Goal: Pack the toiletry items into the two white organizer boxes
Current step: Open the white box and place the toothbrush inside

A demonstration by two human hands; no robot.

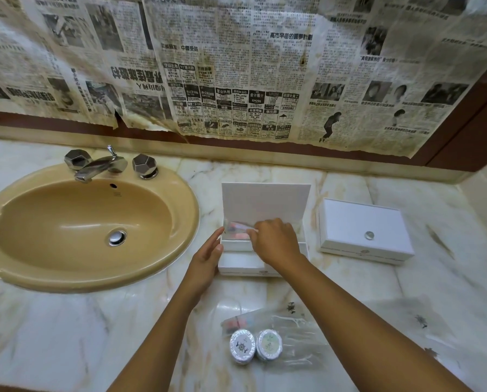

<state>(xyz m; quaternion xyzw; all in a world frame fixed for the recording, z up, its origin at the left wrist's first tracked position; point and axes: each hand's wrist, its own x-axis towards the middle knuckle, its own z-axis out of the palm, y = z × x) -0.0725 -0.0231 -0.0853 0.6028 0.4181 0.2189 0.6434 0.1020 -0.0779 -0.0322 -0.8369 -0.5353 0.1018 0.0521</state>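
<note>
An open white organizer box (236, 264) stands mid-counter with its lid (265, 199) raised upright. My right hand (276, 241) is over the box, pinching a clear plastic packet (236, 230) with pink and red contents inside it. My left hand (208, 256) rests flat against the box's left side, fingers apart. A second white box (363, 230) lies shut to the right, a small round knob on its lid. Near the counter's front edge lie two round silver-rimmed tins (242, 346) (269, 344), another clear packet (236, 322) and crinkled clear wrappers (301, 340).
A tan oval sink (16, 267) with a chrome tap (95, 165) fills the left of the marble counter (95, 335). Old newspaper covers the wall behind. Small dark specks lie on the counter at the right (420, 321).
</note>
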